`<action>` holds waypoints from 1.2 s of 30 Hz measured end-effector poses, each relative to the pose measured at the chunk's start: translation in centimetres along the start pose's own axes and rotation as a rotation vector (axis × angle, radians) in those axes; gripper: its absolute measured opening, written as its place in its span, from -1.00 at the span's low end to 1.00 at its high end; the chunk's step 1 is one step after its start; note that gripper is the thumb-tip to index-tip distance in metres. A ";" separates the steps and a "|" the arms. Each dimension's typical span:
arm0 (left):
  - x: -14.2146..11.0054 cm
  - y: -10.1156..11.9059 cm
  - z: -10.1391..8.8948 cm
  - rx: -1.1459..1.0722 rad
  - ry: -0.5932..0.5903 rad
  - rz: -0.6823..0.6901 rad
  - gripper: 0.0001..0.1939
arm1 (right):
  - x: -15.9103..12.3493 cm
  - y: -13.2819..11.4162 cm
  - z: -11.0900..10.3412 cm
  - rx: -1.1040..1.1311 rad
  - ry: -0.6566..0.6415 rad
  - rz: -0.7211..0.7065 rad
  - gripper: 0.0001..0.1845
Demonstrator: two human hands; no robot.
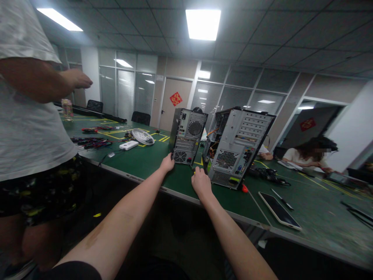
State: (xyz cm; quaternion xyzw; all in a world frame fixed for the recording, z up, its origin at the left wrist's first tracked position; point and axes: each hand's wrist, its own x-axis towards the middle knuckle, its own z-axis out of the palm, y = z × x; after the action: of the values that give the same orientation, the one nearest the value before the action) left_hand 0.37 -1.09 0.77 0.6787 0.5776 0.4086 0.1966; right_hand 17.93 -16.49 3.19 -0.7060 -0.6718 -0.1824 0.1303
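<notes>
A small computer tower (pixel 189 134) stands on the green table with its rear panel facing me. My left hand (pixel 167 162) is closed against the lower left corner of this tower, its fingertips hidden behind the edge. My right hand (pixel 201 181) is closed on a screwdriver (pixel 192 170) with a bit of yellow on it; the thin dark shaft points at the tower's lower right corner, and the fist hides most of the handle. Just right of that hand is a larger computer tower (pixel 230 155), also rear side toward me, with orange wires showing at its open left side.
A phone (pixel 279 210), a pen-like tool (pixel 282 199) and black cables (pixel 269 174) lie to the right. A white power strip (pixel 128 145), a white basket (pixel 143 137) and wire bundles (pixel 91 142) lie left. One person (pixel 32 97) stands at left; another (pixel 309 155) sits at right.
</notes>
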 end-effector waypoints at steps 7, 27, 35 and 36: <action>0.0 0.0 0.0 -0.004 -0.001 0.005 -0.40 | 0.1 0.0 0.1 0.020 0.001 -0.001 -0.74; -0.3 0.2 -0.3 -0.003 -0.005 0.000 -0.42 | 0.3 0.1 0.7 -0.011 -0.034 -0.016 -0.73; 0.0 -0.1 -0.2 -0.010 -0.010 -0.007 -0.39 | 0.3 0.2 0.9 0.048 -0.047 -0.002 -0.78; 0.0 -0.1 -0.2 -0.010 -0.011 -0.005 -0.39 | 0.3 0.2 0.9 0.049 -0.049 0.002 -0.78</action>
State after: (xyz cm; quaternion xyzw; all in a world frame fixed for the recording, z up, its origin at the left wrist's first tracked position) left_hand 0.18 -1.13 0.82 0.6785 0.5763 0.4073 0.2040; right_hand 18.18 -15.88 2.53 -0.7075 -0.6784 -0.1484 0.1309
